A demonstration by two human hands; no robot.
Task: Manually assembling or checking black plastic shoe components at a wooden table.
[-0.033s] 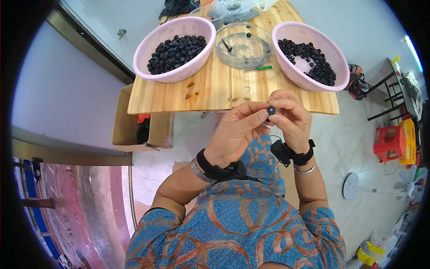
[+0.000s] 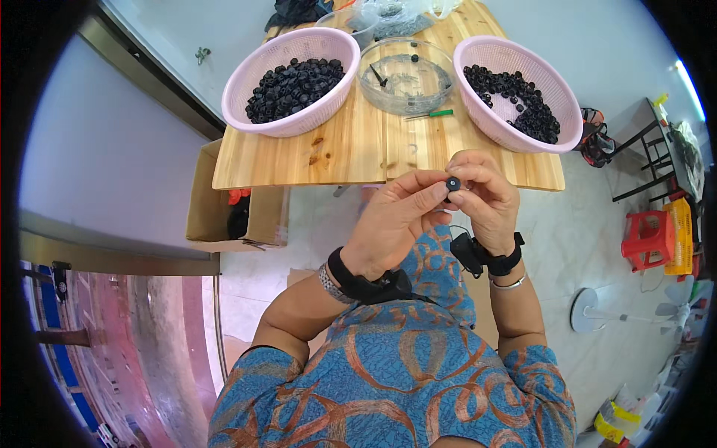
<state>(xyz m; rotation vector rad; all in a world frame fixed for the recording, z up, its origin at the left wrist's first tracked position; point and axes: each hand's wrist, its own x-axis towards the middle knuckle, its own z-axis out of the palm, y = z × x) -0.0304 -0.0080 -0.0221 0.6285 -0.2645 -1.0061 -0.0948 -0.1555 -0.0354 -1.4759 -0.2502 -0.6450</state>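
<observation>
A small round black knob-like part (image 2: 453, 184) with a pale dot at its centre is held just in front of the table's near edge. My left hand (image 2: 407, 213) pinches it from the left between thumb and forefinger. From the right, the thumb and fingers of my right hand (image 2: 485, 198) close on the same piece. Beyond my hands, a pink basket (image 2: 237, 112) on the left holds many black round parts (image 2: 295, 89). Another pink basket (image 2: 571, 112), on the right, contains smaller black ring-like parts (image 2: 534, 112).
Between the baskets stands a clear round tray (image 2: 403, 104) with small metal pieces and a black tool (image 2: 379, 77). A green-handled screwdriver (image 2: 441, 113) lies before it on the wooden table (image 2: 351, 160). Below left is a cardboard box (image 2: 265, 216); a red stool (image 2: 648, 239) and fan (image 2: 586, 310) stand right.
</observation>
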